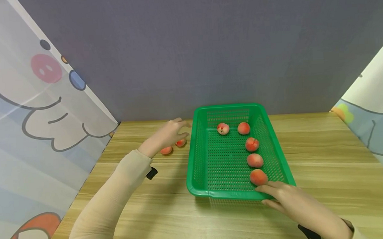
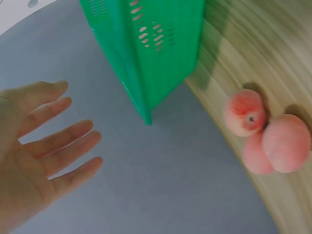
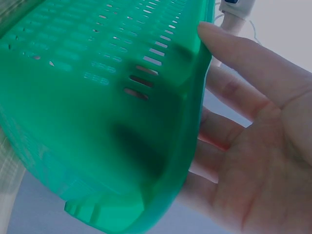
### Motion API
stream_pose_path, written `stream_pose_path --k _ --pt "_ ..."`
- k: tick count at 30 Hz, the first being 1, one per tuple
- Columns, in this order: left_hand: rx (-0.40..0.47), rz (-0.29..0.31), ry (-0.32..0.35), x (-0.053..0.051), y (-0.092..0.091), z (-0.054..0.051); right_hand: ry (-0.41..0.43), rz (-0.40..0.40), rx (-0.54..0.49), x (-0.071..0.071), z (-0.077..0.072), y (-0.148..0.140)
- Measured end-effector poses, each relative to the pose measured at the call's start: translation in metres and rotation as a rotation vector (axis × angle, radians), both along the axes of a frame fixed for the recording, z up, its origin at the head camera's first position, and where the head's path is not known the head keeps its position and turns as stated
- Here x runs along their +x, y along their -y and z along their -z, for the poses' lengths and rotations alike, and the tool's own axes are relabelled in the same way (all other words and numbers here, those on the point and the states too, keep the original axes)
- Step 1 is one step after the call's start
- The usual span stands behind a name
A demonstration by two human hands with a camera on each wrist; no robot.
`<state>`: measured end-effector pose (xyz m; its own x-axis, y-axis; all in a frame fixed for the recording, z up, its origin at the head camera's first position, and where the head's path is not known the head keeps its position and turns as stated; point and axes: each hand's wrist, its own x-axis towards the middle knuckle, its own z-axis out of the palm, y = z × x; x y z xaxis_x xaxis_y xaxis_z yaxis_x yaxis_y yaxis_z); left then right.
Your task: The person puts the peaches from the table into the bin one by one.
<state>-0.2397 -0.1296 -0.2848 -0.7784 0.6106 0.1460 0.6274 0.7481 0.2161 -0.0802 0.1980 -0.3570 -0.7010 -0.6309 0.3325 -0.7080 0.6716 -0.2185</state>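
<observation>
Green plastic basket (image 1: 226, 159) holds five peaches (image 1: 255, 160) on the desk (image 1: 330, 162), its near rim (image 1: 234, 194) clamped in the right grip (image 1: 288, 197). Beside it, the left grip (image 1: 170, 132) has fingers apart. Left wrist shows three loose peaches (image 2: 286, 144) (head view catches only two).

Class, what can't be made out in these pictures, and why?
Head view: full outlines of the loose peaches, partly hidden by the left hand.
Left wrist view: the rest of the green basket, cut off by the top edge.
Right wrist view: some fingertips of the right hand, hidden behind the basket's rim.
</observation>
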Motion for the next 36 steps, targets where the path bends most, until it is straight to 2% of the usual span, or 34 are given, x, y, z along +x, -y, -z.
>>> stream_pose_path --k 4,12,19,22,29,36 --pt "0.032 -0.013 -0.013 0.0 0.01 0.008 0.007 0.004 0.002 0.001 0.0 0.0" --pt "0.056 -0.094 0.015 -0.002 0.029 0.025 0.018 0.006 0.007 0.001 -0.001 0.001" --pt "0.085 -0.079 -0.032 -0.006 0.044 0.046 0.014 0.007 0.007 0.002 -0.001 0.001" --pt "0.086 -0.089 -0.022 -0.007 0.05 0.053 0.02 0.003 0.007 0.001 -0.001 0.0" --pt "0.038 -0.18 0.049 -0.008 0.058 0.065 0.006 0.001 -0.002 0.001 0.0 0.001" --pt "0.025 -0.225 0.057 -0.011 0.063 0.079 0.007 0.0 0.002 0.001 -0.001 0.001"
